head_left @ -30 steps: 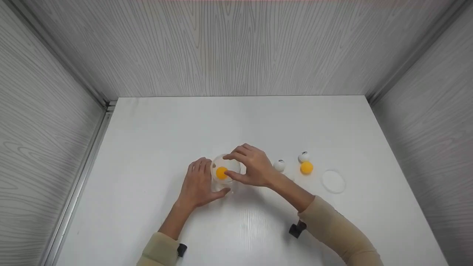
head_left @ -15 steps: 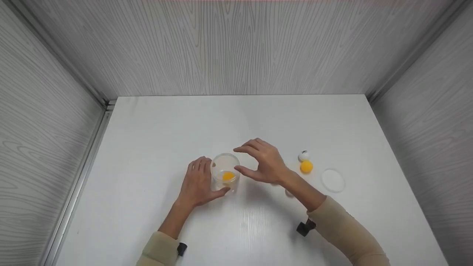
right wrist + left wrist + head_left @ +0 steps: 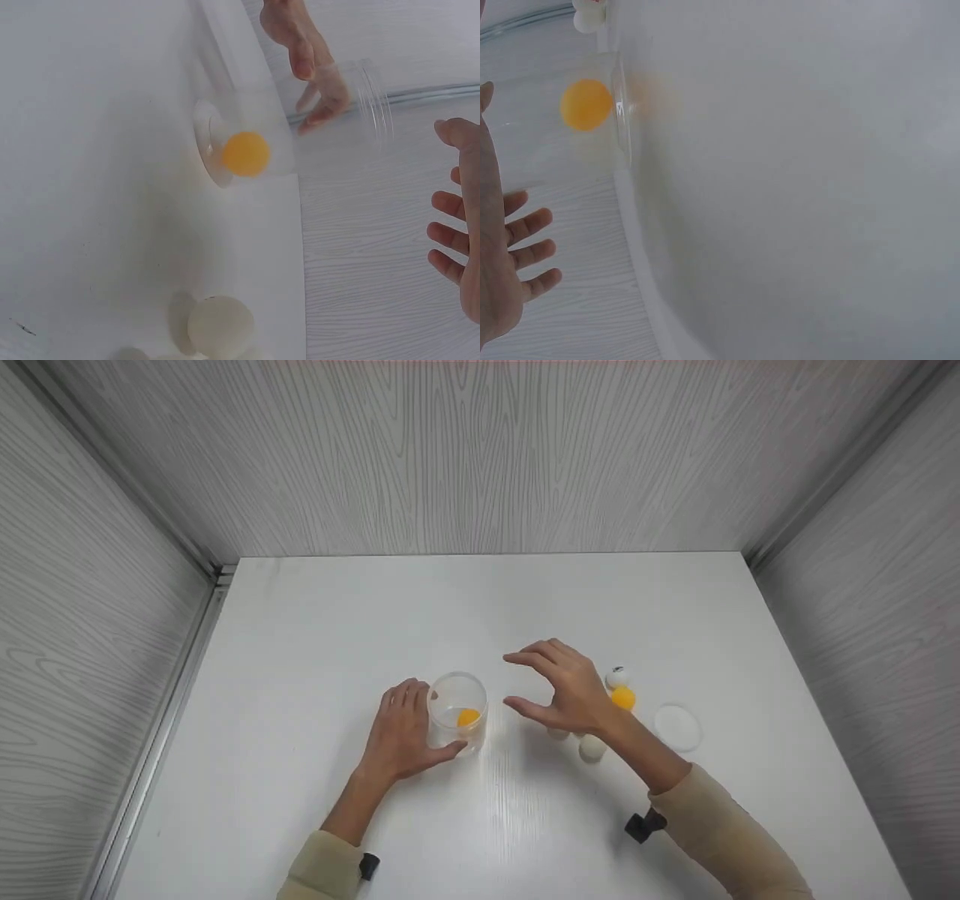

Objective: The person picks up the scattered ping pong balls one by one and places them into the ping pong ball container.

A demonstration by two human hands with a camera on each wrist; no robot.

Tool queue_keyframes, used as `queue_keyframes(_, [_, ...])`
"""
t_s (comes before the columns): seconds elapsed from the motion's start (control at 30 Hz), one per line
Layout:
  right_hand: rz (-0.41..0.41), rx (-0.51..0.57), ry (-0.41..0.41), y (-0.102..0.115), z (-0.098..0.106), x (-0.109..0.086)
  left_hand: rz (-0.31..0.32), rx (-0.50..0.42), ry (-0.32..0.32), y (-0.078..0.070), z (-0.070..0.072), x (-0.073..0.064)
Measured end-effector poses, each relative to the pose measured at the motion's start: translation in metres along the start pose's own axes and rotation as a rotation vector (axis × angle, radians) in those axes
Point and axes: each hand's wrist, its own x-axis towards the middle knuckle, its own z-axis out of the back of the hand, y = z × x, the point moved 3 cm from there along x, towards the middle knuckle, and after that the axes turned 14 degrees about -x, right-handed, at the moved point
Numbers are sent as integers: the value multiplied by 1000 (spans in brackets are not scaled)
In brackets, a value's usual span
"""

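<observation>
A clear cylindrical jar (image 3: 459, 690) stands upright on the white table, its top uncovered. Inside, at the bottom, lies an orange ping-pong ball (image 3: 468, 718), also plain through the wall in the left wrist view. My left hand (image 3: 403, 733) holds the jar from its left side, thumb in front and fingers behind. To the right of the jar, my right hand (image 3: 564, 688) hovers with thumb and fingers spread apart, nothing between them. Below it sits a white ping-pong ball (image 3: 592, 748); other white balls are partly hidden by the hand.
Past the right hand, a white ball (image 3: 617, 677) touches a second orange ball (image 3: 623, 697). Farther right a round translucent lid (image 3: 677, 727) lies flat. Wood-grain panels (image 3: 480, 457) enclose the table (image 3: 337, 615) at the back and sides.
My right hand has drawn back from the jar's mouth to the right, leaving the orange ball, which has dropped to the bottom. The left hand and jar have stayed put.
</observation>
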Motion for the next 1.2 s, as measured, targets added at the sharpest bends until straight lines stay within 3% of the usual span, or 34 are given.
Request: queue_keyframes(1.2, [-115,-48,43,-36,11,-56,-21,27,-17,0,-1,-1])
